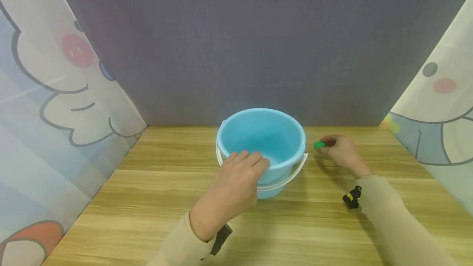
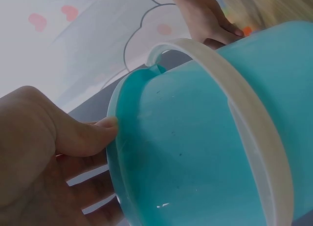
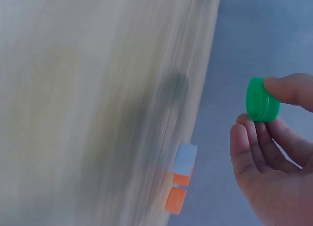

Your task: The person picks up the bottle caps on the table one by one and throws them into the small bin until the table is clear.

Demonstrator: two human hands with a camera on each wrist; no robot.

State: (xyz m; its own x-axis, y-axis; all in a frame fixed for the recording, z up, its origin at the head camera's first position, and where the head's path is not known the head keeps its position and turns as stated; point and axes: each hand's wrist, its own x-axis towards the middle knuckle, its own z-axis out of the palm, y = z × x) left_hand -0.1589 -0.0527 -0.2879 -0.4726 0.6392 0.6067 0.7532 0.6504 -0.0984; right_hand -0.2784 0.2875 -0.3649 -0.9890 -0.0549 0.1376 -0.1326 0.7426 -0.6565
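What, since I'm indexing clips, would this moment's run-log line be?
left hand: grips blue bucket by rim | right hand: pinches green cap outside bucket, above table | white piece, orange pieces: on table

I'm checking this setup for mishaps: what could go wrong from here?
The right hand pinches the green cap outside the blue bucket, so a slip might drop it on the table. The left hand grips the bucket at its near edge; pulling there could tip it. The white handle hangs loose and might snag a wrist.
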